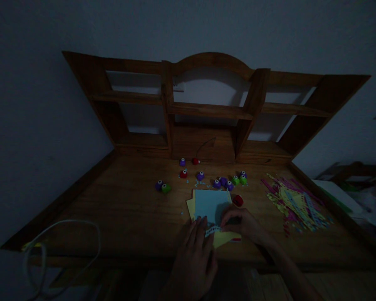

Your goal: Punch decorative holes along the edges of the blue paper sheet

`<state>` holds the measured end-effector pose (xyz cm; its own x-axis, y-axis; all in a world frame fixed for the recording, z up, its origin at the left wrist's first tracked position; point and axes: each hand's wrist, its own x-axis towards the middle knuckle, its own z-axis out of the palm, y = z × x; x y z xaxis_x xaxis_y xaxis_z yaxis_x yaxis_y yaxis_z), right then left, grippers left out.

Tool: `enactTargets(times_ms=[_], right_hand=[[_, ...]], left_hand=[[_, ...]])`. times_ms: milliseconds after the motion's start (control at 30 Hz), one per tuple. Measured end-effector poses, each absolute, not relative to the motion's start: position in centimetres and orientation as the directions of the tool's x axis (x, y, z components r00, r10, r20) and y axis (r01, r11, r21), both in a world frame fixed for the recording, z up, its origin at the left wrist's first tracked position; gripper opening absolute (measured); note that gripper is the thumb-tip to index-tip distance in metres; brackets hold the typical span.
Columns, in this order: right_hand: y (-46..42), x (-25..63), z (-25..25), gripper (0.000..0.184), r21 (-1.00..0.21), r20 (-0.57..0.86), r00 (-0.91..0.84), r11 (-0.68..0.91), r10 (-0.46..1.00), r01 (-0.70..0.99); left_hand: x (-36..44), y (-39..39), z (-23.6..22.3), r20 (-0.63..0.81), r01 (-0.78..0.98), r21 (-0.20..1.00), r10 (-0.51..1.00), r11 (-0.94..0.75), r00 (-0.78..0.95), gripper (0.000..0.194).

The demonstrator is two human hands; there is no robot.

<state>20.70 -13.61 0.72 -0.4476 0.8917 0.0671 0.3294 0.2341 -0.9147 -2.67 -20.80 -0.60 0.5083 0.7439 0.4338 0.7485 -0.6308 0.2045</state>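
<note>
My left hand (192, 255) lies with its fingers stretched over the lower left of a light blue paper sheet (211, 202). Beside its fingertips is a narrow punched paper strip (212, 230), pale with dark holes along it. My right hand (242, 223) pinches the right end of this strip between thumb and finger. Yellow paper (225, 239) sticks out from under the blue sheet. A red craft punch (238, 200) sits just beyond my right hand. The scene is dim, so fine details are hard to make out.
Several purple, green and red craft punches, among them a green punch (166, 188), stand farther back amid small paper bits. A heap of punched strips (296, 202) lies at the right. A wooden shelf unit (203, 144) backs the desk. A white cable (95, 225) loops at the left.
</note>
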Motion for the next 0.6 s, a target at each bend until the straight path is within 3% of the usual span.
enactTargets(times_ms=[233,467,600], right_hand=[[-13.82,21.02,1.20,0.020,-0.908,0.057,-0.446,0.232,0.893,0.349],[-13.46,20.96,0.64,0.015,-0.911,0.084,-0.447,0.250,0.890,0.327],[-13.28,21.18,0.54,0.014,-0.917,0.062,-0.480,0.240,0.875,0.319]], left_hand=[[-2.40,-20.90,-0.94,0.446,0.761,0.158,0.733,-0.630,0.514,0.047],[-2.29,-20.94,-0.96,0.455,0.750,0.191,0.734,-0.633,0.504,0.020],[-2.34,-20.86,-0.95,0.441,0.758,0.179,0.739,-0.628,0.508,0.031]])
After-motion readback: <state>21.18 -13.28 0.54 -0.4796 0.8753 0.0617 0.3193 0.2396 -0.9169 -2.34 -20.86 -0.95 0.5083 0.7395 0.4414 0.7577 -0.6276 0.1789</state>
